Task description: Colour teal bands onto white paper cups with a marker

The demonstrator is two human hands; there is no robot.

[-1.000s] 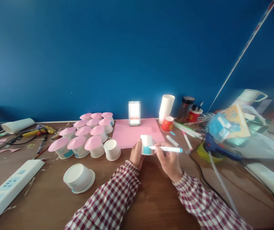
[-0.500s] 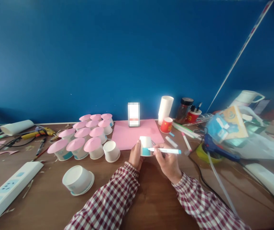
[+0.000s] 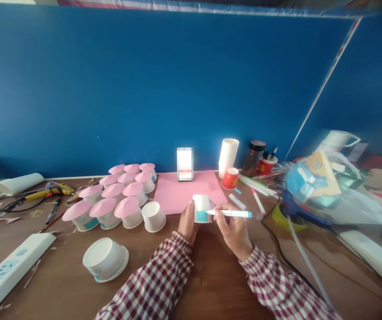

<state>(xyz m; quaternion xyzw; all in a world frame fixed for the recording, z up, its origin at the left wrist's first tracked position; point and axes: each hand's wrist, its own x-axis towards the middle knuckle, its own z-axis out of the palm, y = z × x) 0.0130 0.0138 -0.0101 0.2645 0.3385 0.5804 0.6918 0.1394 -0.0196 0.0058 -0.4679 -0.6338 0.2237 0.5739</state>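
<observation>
Upside down in front of me is a white paper cup (image 3: 200,202) with a blue patch coloured on its side. My left hand (image 3: 187,223) is closed around the cup's left side. A white marker with a light blue end (image 3: 232,214) is pinched in my right hand (image 3: 235,231), its tip at the blue patch. Just behind the cup lies a sheet of pink paper (image 3: 170,191). To the left, a plain upturned cup (image 3: 154,217) stands beside several cups topped with pink paper cones (image 3: 102,207).
A wider upturned paper bowl (image 3: 106,258) and a power strip (image 3: 10,271) are at the front left. Behind the pink sheet stands a phone (image 3: 185,164). A red cup (image 3: 230,178), a stack of white cups (image 3: 228,156) and a plastic bag (image 3: 324,178) are on the right.
The view has tilted up slightly, so everything sits a little lower and further left. Both hands keep their holds; the blue patch looks much the same.
</observation>
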